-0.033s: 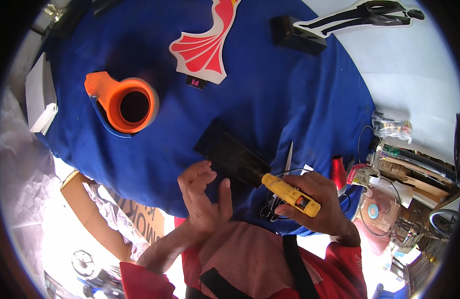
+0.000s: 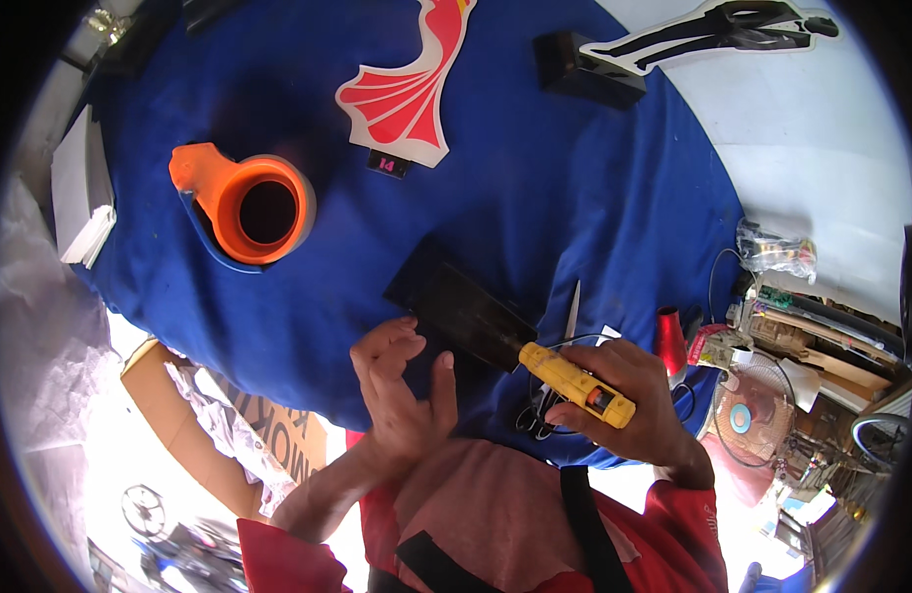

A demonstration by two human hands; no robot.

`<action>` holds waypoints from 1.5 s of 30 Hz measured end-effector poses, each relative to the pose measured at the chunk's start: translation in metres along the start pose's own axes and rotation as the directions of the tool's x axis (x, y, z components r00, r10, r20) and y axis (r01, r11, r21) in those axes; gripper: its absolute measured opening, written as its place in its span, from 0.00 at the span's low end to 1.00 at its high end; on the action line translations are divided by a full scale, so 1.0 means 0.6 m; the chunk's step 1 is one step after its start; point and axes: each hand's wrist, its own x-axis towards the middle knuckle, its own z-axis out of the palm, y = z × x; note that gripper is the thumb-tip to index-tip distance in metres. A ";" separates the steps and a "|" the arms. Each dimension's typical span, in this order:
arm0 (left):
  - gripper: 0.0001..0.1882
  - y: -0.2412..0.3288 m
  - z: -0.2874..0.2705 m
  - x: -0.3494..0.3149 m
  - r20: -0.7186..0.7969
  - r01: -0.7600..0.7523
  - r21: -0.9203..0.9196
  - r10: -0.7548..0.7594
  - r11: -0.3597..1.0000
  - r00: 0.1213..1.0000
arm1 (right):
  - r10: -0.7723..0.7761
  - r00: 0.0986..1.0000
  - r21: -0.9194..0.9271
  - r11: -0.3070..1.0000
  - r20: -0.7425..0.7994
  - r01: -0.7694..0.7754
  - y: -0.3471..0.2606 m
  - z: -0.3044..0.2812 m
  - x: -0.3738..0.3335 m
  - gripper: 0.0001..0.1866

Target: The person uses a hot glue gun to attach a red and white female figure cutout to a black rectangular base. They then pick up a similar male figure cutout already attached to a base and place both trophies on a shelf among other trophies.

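A flat, dark rectangular piece (image 2: 466, 308) lies tilted in front of me on the blue cloth (image 2: 328, 336). My right hand (image 2: 624, 395) is closed around a yellow tool (image 2: 575, 382) with an orange switch, which looks like a glue gun. Its narrow end points at the lower right edge of the dark piece; I cannot tell whether they touch. Close to that piece's lower left edge is my left hand (image 2: 402, 381), palm up, fingers half curled and thumb apart, with nothing visible in it. Scissors (image 2: 573, 314) lie partly hidden beyond the yellow tool.
An orange-rimmed round container (image 2: 296, 237) stands at left. Farther off are a red-and-white cutout (image 2: 407, 109) and a figure cutout (image 2: 713, 35) on a black block (image 2: 584, 69). A red bottle-like object (image 2: 670, 336) and a fan (image 2: 752, 415) are at right, a cardboard box (image 2: 184, 425) lower left.
My left hand has shifted very slightly left. The right hand and yellow tool stay nearly in place. At the lower left, a wheel in the background appears farther left.
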 end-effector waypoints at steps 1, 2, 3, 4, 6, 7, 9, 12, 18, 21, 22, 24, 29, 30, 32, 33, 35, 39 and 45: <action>0.22 -0.004 -0.003 0.003 0.015 0.024 -0.013 -0.024 1.000 1.000 | 0.001 1.000 0.015 1.000 0.006 -0.001 0.002 0.000 0.001 0.29; 0.22 -0.006 -0.006 0.005 0.027 0.014 -0.048 -0.012 0.999 1.000 | 0.003 1.000 0.030 1.000 0.011 -0.003 0.004 0.001 0.000 0.29; 0.22 -0.010 -0.006 0.011 0.034 0.025 -0.023 -0.024 0.999 0.999 | 0.004 1.000 0.055 0.998 -0.008 -0.004 0.010 0.002 0.004 0.29; 0.23 -0.010 -0.010 0.013 0.047 0.013 -0.020 -0.012 1.000 0.999 | 0.017 1.000 0.087 0.996 -0.021 -0.015 0.011 0.006 0.003 0.29; 0.23 -0.012 -0.014 0.019 0.035 -0.001 -0.020 0.002 1.000 0.999 | 0.018 0.998 0.183 0.983 -0.066 -0.006 0.016 0.013 0.001 0.29; 0.23 -0.012 -0.016 0.021 0.012 0.000 -0.021 0.000 1.000 1.000 | 0.011 0.995 0.247 0.969 -0.096 0.014 0.019 0.019 -0.002 0.29; 0.24 -0.012 -0.018 0.024 -0.026 -0.005 -0.043 0.003 0.999 1.000 | 0.021 0.988 0.373 0.927 -0.152 0.037 0.025 0.026 -0.013 0.29; 0.24 -0.009 -0.023 0.039 -0.085 -0.026 -0.095 0.018 0.995 0.996 | 0.029 0.978 0.475 0.877 -0.206 0.074 0.038 0.026 -0.031 0.28; 0.19 -0.019 -0.081 0.132 -0.200 0.011 0.171 0.024 0.985 0.980 | 0.043 0.689 0.524 0.683 -0.724 0.508 0.031 -0.062 -0.048 0.53; 0.18 -0.036 -0.116 0.183 -0.306 0.143 0.379 -0.022 0.914 0.952 | 0.074 0.348 0.287 0.735 -0.935 0.614 0.035 -0.152 -0.033 0.47; 0.18 -0.039 -0.124 0.199 -0.325 0.171 0.462 -0.013 0.870 0.946 | 0.036 0.289 0.183 0.847 -0.957 0.499 0.046 -0.174 -0.024 0.43; 0.19 -0.043 -0.128 0.234 -0.312 0.183 0.569 0.005 0.802 0.950 | 0.155 0.165 0.190 0.956 -0.974 0.222 0.099 -0.158 0.017 0.27; 0.31 -0.061 -0.012 0.354 0.175 -0.147 0.621 0.047 0.770 0.983 | -0.067 0.665 -0.307 0.918 -0.744 -0.251 0.214 -0.052 0.148 0.38; 0.36 -0.063 0.014 0.372 0.227 -0.095 0.636 -0.068 0.766 0.971 | 0.019 0.700 -0.340 0.864 -0.714 -0.371 0.225 -0.027 0.156 0.43; 0.43 -0.064 0.048 0.396 0.275 -0.063 0.766 -0.238 0.640 0.932 | 0.018 0.731 -0.379 0.846 -0.683 -0.375 0.238 0.010 0.163 0.47; 0.46 -0.065 0.059 0.406 0.303 -0.064 0.812 -0.326 0.581 0.896 | 0.027 0.738 -0.395 0.831 -0.674 -0.391 0.244 0.018 0.161 0.49; 0.46 -0.065 0.071 0.421 0.313 -0.045 0.820 -0.380 0.571 0.870 | 0.105 0.720 -0.335 0.832 -0.686 -0.441 0.258 0.023 0.151 0.51; 0.43 -0.061 0.068 0.431 0.322 0.025 0.802 -0.465 0.597 0.825 | 0.192 0.678 -0.349 0.740 -0.710 -0.575 0.288 0.002 0.114 0.54; 0.38 -0.065 0.061 0.424 0.349 -0.015 0.779 -0.413 0.627 0.841 | -0.035 0.776 -0.555 0.719 -0.630 -0.418 0.212 -0.045 0.058 0.43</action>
